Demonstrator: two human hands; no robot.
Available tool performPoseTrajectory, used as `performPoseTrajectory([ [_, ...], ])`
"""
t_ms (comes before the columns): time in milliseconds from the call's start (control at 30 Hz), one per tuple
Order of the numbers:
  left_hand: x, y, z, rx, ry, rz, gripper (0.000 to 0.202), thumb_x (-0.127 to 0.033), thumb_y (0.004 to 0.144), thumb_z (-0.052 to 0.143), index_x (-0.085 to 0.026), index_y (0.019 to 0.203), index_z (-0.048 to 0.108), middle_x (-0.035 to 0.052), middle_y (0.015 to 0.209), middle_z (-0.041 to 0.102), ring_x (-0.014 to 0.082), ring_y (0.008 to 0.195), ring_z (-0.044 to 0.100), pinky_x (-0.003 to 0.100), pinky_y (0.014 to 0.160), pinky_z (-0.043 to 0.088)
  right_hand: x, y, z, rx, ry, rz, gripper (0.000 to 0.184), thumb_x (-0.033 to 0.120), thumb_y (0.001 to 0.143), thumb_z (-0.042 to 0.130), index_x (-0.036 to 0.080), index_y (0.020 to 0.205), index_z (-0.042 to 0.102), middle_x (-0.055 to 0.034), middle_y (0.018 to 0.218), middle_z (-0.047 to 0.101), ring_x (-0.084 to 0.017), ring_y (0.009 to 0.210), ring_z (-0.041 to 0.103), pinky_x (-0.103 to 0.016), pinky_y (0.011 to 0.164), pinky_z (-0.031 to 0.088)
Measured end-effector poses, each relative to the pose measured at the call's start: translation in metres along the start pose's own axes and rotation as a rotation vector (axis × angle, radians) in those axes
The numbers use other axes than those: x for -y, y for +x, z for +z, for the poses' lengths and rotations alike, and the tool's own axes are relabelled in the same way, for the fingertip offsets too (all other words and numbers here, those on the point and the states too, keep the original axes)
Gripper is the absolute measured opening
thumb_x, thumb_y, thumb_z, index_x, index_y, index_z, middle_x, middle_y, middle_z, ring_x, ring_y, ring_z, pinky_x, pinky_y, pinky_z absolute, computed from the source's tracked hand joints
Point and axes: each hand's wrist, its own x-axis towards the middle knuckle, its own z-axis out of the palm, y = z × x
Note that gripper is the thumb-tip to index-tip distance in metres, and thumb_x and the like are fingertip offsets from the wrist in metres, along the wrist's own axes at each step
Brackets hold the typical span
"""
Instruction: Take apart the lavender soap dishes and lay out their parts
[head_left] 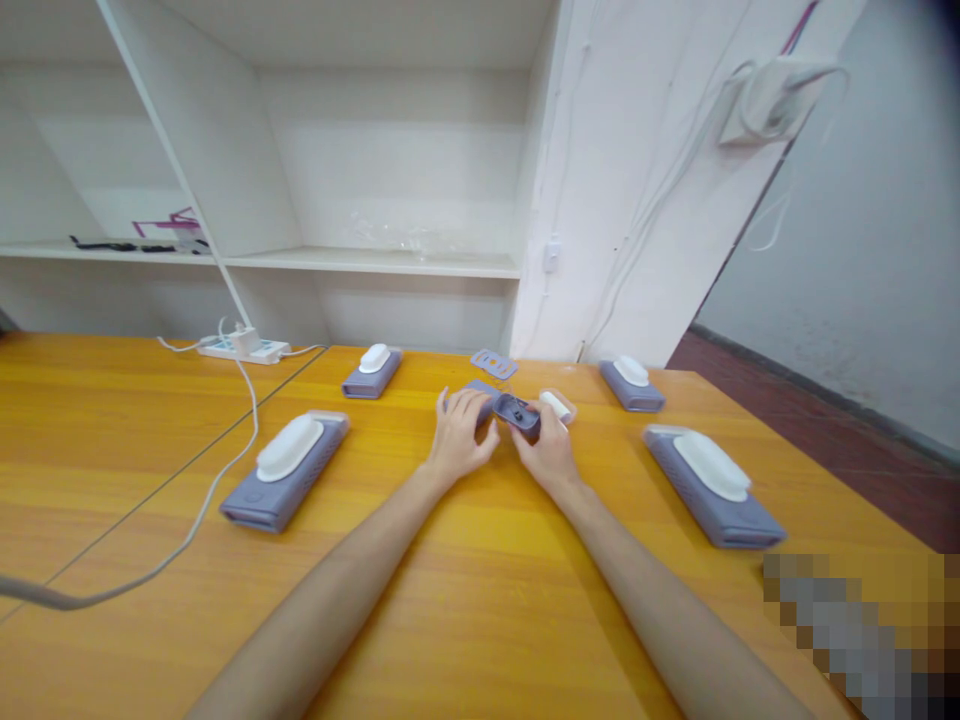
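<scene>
In the middle of the table, my left hand (459, 432) has its fingers over a purple plastic piece (484, 388), with the thumb held apart in front. My right hand (551, 448) grips a small purple open-topped housing (516, 413) between thumb and fingers. Dark parts show inside that housing, too small to name. The two pieces are close together; whether they are joined I cannot tell. Just behind my right hand lies a white rounded part (555, 405) with a clear cover. Farther back is a flat purple plate (493, 363) with cut-out openings.
Purple boxes topped with white oval parts lie at left (289, 470), back left (373, 372), right (712, 487) and back right (632, 384). A power strip (244, 347) trails a white cable (217, 490) across the left side. White shelving (375, 262) stands behind. A blurred-out patch covers the lower right corner.
</scene>
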Motion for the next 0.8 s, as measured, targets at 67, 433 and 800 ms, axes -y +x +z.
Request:
performPoseTrajectory([
  [67, -0.003, 0.0, -0.003, 0.022, -0.032, 0.075, 0.041, -0.036, 0.082, 0.055, -0.02, 0.119, 0.051, 0.0102, 0.121, 0.058, 0.0256, 0.117, 0.049, 0.049, 0.107, 0.024, -0.001, -0.001, -0.001, 0.013, -0.005, -0.014, 0.029, 0.026, 0.078, 0.058, 0.022, 0.105, 0.047, -0.0072, 0.1, 0.062, -0.022, 0.092, 0.06, -0.038, 0.082, 0.05],
  [433, 0.006, 0.0, 0.008, -0.046, -0.045, 0.2, 0.022, -0.033, 0.083, 0.058, -0.024, 0.103, 0.06, 0.0046, 0.108, 0.063, 0.021, 0.103, 0.053, 0.04, 0.093, 0.04, 0.003, 0.003, -0.004, 0.139, -0.147, -0.146, 0.045, 0.021, 0.078, 0.057, 0.019, 0.121, 0.048, -0.0097, 0.113, 0.061, -0.026, 0.106, 0.054, -0.043, 0.092, 0.042],
  [800, 0.006, -0.002, 0.01, 0.051, -0.044, 0.232, 0.028, -0.01, 0.079, 0.05, -0.021, 0.104, 0.056, 0.005, 0.103, 0.065, 0.0188, 0.103, 0.054, 0.04, 0.097, 0.037, 0.011, 0.003, -0.007, 0.203, -0.315, -0.167, 0.034, 0.025, 0.081, 0.056, 0.019, 0.115, 0.057, -0.0074, 0.099, 0.063, -0.024, 0.097, 0.052, -0.038, 0.088, 0.035],
])
